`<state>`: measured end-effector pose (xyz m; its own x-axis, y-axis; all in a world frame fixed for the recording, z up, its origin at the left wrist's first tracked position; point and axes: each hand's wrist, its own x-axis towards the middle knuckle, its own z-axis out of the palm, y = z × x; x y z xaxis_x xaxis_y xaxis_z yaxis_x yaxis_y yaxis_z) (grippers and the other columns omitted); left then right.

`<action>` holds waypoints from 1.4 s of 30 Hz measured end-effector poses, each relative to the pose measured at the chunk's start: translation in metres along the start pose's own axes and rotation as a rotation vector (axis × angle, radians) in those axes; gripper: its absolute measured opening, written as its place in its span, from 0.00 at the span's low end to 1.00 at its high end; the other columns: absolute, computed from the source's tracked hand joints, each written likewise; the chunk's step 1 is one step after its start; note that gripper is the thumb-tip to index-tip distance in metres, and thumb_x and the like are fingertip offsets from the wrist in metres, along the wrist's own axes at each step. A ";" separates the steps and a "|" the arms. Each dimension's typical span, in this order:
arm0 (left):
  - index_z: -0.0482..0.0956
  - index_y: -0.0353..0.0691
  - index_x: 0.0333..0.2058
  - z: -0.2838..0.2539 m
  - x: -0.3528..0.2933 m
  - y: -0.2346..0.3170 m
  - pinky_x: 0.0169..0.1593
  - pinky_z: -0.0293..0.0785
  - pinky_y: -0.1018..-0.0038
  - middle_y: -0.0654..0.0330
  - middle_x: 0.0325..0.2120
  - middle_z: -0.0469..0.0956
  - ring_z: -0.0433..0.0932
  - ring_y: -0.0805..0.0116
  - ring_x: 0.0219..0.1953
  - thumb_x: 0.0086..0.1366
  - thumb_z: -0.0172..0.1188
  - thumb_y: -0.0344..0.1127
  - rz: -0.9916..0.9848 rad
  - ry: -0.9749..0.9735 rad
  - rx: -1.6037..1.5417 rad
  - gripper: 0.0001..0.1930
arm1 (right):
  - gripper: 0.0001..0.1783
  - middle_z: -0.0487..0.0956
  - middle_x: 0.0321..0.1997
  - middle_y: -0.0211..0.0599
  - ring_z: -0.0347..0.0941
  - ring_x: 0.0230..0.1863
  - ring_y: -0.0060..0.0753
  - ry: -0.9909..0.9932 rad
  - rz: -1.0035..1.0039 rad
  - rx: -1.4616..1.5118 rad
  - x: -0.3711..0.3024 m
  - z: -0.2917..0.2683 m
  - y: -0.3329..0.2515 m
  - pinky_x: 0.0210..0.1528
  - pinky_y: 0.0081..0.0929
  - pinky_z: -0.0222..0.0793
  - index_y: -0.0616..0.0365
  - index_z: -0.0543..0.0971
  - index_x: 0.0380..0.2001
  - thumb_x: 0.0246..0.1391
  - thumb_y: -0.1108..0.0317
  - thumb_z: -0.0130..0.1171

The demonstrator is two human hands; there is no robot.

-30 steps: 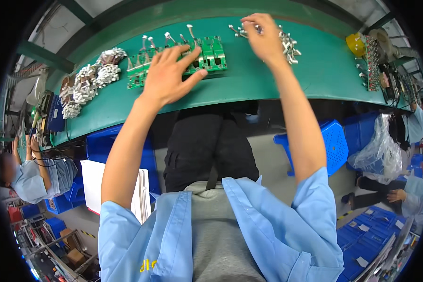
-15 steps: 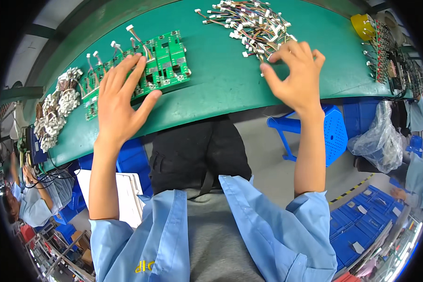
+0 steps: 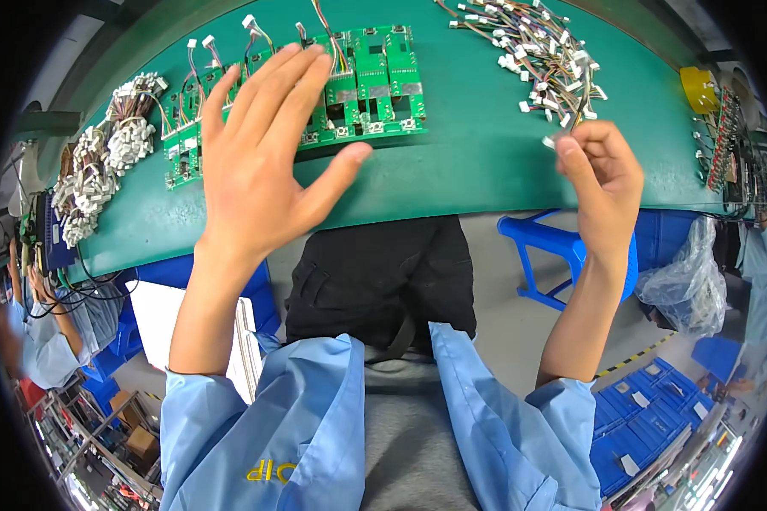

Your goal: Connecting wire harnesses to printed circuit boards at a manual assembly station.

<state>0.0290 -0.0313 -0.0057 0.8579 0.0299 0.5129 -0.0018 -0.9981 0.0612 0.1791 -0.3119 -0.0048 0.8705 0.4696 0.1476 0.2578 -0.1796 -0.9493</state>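
Note:
A panel of green circuit boards [image 3: 373, 98] lies on the green-topped bench, with several wire leads standing up from it. My left hand [image 3: 264, 162] is spread over the panel's middle, fingers stretched, hiding part of the boards. To the right is a loose pile of wire cables [image 3: 533, 51] with white plug ends. At the pile's near edge my right hand [image 3: 603, 175] pinches a connector cable [image 3: 581, 106] between thumb and forefinger. One white plug of it shows beside the thumb tip; its far end overlaps the pile.
Bundled white-plug cables [image 3: 94, 183] lie at the bench's left end. A yellow spool [image 3: 699, 90] and a rack of red-and-green parts [image 3: 724, 140] stand at the right. Below the bench are a blue stool [image 3: 541, 243] and a clear plastic bag [image 3: 690, 281]. Another person [image 3: 47, 332] is at far left.
My right hand has closed from spread fingers to a pinch on a cable at the pile's near edge. My left hand stays spread over the boards. The whole view has shifted somewhat.

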 end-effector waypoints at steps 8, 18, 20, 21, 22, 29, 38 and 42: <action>0.77 0.41 0.59 0.007 0.002 -0.001 0.68 0.59 0.59 0.63 0.60 0.77 0.71 0.62 0.65 0.58 0.67 0.47 0.007 -0.071 -0.046 0.31 | 0.04 0.82 0.35 0.30 0.73 0.32 0.21 -0.247 -0.446 -0.141 0.052 0.068 -0.023 0.39 0.20 0.65 0.60 0.81 0.35 0.56 0.75 0.63; 0.80 0.41 0.56 0.014 0.005 -0.010 0.66 0.62 0.61 0.62 0.57 0.79 0.73 0.61 0.63 0.57 0.68 0.46 0.028 -0.025 -0.094 0.29 | 0.03 0.75 0.30 0.28 0.64 0.30 0.32 -0.459 -0.370 -0.350 0.092 0.111 -0.030 0.55 0.32 0.53 0.54 0.77 0.28 0.51 0.75 0.61; 0.80 0.41 0.56 0.014 0.004 -0.010 0.66 0.62 0.61 0.62 0.57 0.79 0.73 0.61 0.63 0.57 0.69 0.46 0.019 -0.027 -0.100 0.29 | 0.04 0.75 0.30 0.28 0.64 0.30 0.32 -0.432 -0.432 -0.350 0.092 0.116 -0.026 0.54 0.32 0.53 0.54 0.77 0.27 0.51 0.75 0.61; 0.80 0.41 0.55 0.014 0.004 -0.010 0.66 0.63 0.60 0.62 0.57 0.79 0.74 0.61 0.63 0.57 0.69 0.46 0.016 -0.027 -0.103 0.29 | 0.04 0.75 0.30 0.28 0.64 0.30 0.31 -0.399 -0.499 -0.347 0.091 0.117 -0.023 0.53 0.32 0.53 0.54 0.77 0.27 0.51 0.75 0.61; 0.80 0.41 0.55 0.015 0.004 -0.010 0.66 0.63 0.60 0.62 0.57 0.79 0.74 0.61 0.63 0.57 0.69 0.46 0.014 -0.026 -0.106 0.28 | 0.04 0.75 0.30 0.28 0.64 0.30 0.31 -0.365 -0.565 -0.345 0.090 0.118 -0.020 0.52 0.32 0.53 0.54 0.77 0.27 0.51 0.75 0.61; 0.81 0.41 0.55 0.015 0.005 -0.008 0.66 0.63 0.60 0.61 0.57 0.79 0.75 0.61 0.62 0.56 0.69 0.45 -0.002 -0.014 -0.107 0.28 | 0.04 0.73 0.31 0.28 0.63 0.31 0.31 -0.316 -0.871 -0.456 0.096 0.117 -0.014 0.50 0.32 0.53 0.53 0.76 0.27 0.51 0.75 0.61; 0.81 0.41 0.54 0.010 0.004 -0.003 0.67 0.62 0.59 0.61 0.56 0.80 0.75 0.60 0.62 0.56 0.70 0.44 -0.032 -0.037 -0.115 0.27 | 0.05 0.68 0.33 0.30 0.61 0.31 0.33 -0.300 -1.231 -0.740 0.110 0.107 -0.017 0.47 0.32 0.53 0.53 0.74 0.28 0.50 0.74 0.60; 0.81 0.41 0.54 0.012 0.005 0.000 0.68 0.62 0.58 0.61 0.56 0.80 0.74 0.60 0.63 0.56 0.70 0.44 -0.034 -0.023 -0.100 0.27 | 0.04 0.66 0.33 0.31 0.60 0.31 0.33 -0.252 -1.246 -0.629 0.110 0.110 -0.016 0.46 0.32 0.53 0.53 0.73 0.29 0.51 0.74 0.58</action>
<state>0.0392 -0.0318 -0.0129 0.8698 0.0612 0.4896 -0.0227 -0.9862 0.1637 0.2248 -0.1619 -0.0036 -0.1413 0.7311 0.6675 0.9884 0.1423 0.0533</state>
